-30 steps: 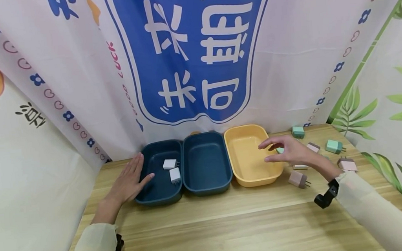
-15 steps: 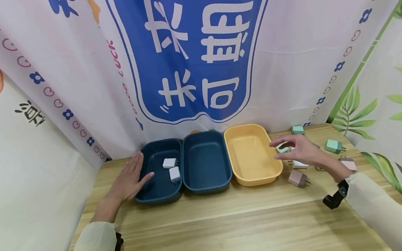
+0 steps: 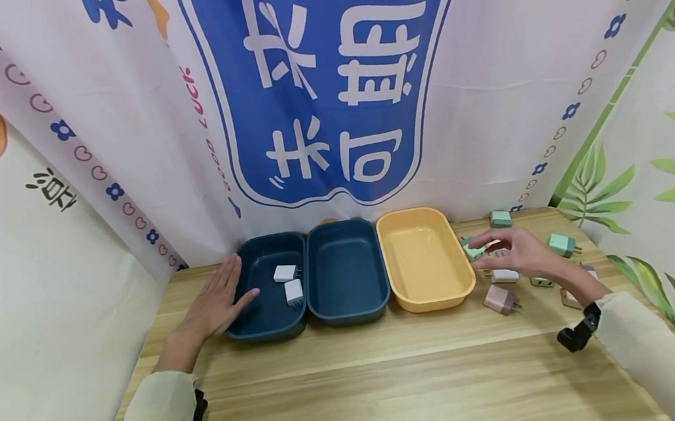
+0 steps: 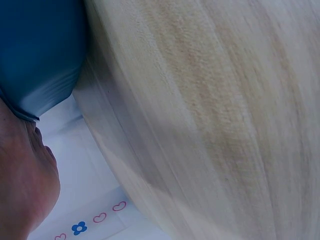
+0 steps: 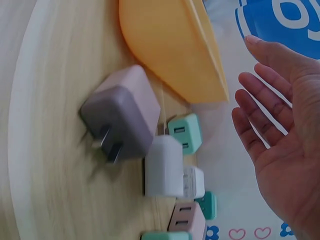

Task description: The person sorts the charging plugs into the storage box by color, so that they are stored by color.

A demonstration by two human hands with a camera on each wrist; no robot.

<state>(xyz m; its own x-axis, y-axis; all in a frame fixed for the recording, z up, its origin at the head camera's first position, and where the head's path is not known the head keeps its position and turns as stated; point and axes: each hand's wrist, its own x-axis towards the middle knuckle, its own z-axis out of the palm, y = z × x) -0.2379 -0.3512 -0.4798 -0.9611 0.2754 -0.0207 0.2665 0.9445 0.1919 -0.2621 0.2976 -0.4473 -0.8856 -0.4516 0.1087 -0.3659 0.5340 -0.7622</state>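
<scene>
My left hand (image 3: 211, 306) rests with straight fingers on the left rim of the left dark blue bin (image 3: 264, 335). Inside that bin lie two white plug chargers (image 3: 285, 274). My right hand (image 3: 516, 254) hovers just right of the yellow bin (image 3: 434, 305), above a scatter of chargers, its fingers loosely bent with nothing between them. Below and around it are a green charger (image 3: 473, 250), a white charger (image 3: 505, 276) and a pink charger (image 3: 500, 299). In the right wrist view, the pink charger (image 5: 122, 112) lies nearest the camera, prongs showing.
Between the outer bins stands a second dark blue bin (image 3: 347, 276). Further right on the wooden table (image 3: 351, 381) lie more green chargers (image 3: 562, 245) and pink ones, partly behind my right forearm. A printed curtain (image 3: 485, 126) hangs behind the bins.
My right hand has moved right, from over the yellow bin's right side to over the chargers beside it. The left hand stays where it was.
</scene>
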